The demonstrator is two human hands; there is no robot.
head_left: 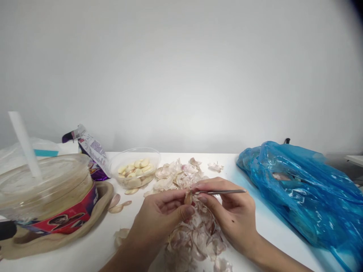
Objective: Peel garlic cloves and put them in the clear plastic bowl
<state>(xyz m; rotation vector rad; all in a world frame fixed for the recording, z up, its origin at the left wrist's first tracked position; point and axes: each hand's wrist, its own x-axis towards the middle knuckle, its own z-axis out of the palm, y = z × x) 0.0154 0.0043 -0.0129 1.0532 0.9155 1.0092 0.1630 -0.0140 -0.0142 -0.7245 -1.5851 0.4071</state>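
Note:
Between the thumb and fingers of my left hand (166,213) is an unpeeled garlic clove (188,198), brownish and held upright. My right hand (231,211) is closed on a slim metal tool (227,192), whose shaft points right across the fingers. The tool's other end meets the clove, and its exact kind does not show. Beneath both hands lies a heap of papery garlic skins (198,236). Beyond my left hand, a clear plastic bowl (116,173) holds several peeled cloves (141,163).
At the left a large drink cup (70,211) with a straw (25,145) sits in a cardboard carrier (106,192). Behind it stands a purple snack packet (95,151). Loose cloves (115,206) lie beside the carrier. A blue plastic bag (297,189) fills the right side.

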